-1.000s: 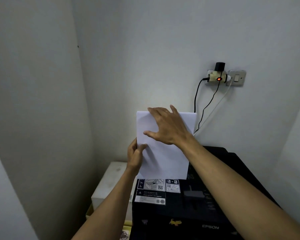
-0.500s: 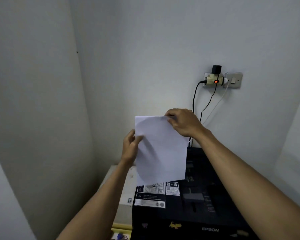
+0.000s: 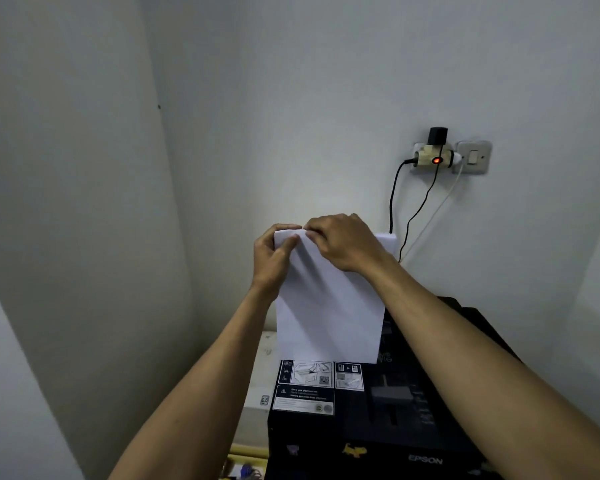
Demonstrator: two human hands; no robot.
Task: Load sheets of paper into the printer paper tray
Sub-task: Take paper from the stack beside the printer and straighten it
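- A pale wall [image 3: 326,98] corner; a socket [image 3: 433,157] with a red light and cables.
- The black printer [image 3: 413,427] stands below.
- White paper [image 3: 329,317] stands upright above the printer's rear.
- The left hand [image 3: 274,261] pinches its top left corner.
- The right hand [image 3: 343,242], fingers curled, grips the top edge.

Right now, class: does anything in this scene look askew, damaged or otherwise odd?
The paper bows near its top edge, where the left hand and right hand pinch it. The crowded wall socket carries stacked adapters. Nothing looks spilled or broken.
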